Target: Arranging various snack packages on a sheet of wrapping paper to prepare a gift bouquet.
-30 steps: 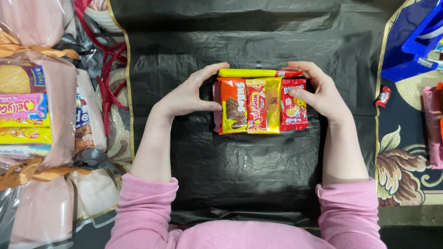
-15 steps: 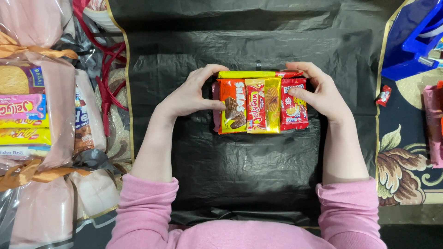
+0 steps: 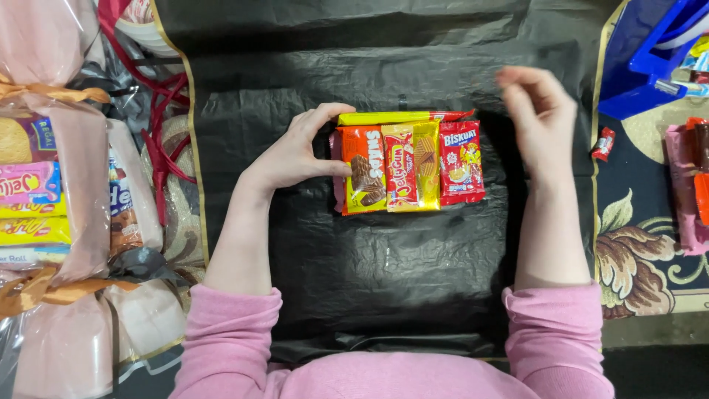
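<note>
Three upright snack packets lie side by side on a black plastic sheet [image 3: 384,281]: an orange one [image 3: 362,170], a red-and-yellow one [image 3: 411,167] and a red one [image 3: 461,162]. A long yellow packet [image 3: 399,117] lies across their tops. My left hand [image 3: 299,151] rests against the left edge of the orange packet, thumb on its face and fingers at the top corner. My right hand [image 3: 539,118] hovers to the right of the packets, lifted off them, fingers loosely apart and holding nothing.
Wrapped gift bundles of snacks in clear plastic [image 3: 52,185] with red ribbon [image 3: 166,125] crowd the left side. At the right lie a patterned carpet [image 3: 650,251], a small red sweet [image 3: 604,143], pink packets [image 3: 694,185] and a blue plastic object [image 3: 650,59].
My right hand has let go of the red packet's right edge and risen up and to the right. My left hand stays on the left edge of the packets.
</note>
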